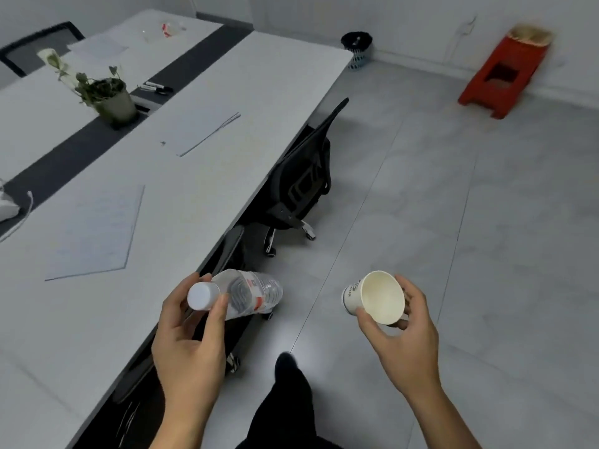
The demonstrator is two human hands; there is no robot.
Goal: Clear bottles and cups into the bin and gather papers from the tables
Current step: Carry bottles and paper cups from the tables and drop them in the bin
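My left hand (188, 345) grips a clear plastic bottle (249, 294) with a white cap, held on its side just off the table's near edge. My right hand (405, 335) holds an empty white paper cup (379, 298), its mouth tilted toward me, over the floor. A black mesh bin (356, 48) stands on the floor by the far wall, past the table's end. Papers lie on the white table (259, 92): one sheet (97, 231) near me, a thin stack (201, 134) farther on, more sheets (97, 47) at the back left. Another clear bottle (168, 29) lies at the table's far end.
A potted plant (110, 95) and markers (157, 87) sit on the table's dark centre strip. Black office chairs (301, 179) are tucked under the table's right edge. A red stool (505, 72) stands by the far right wall. My dark-trousered leg (285, 400) is below.
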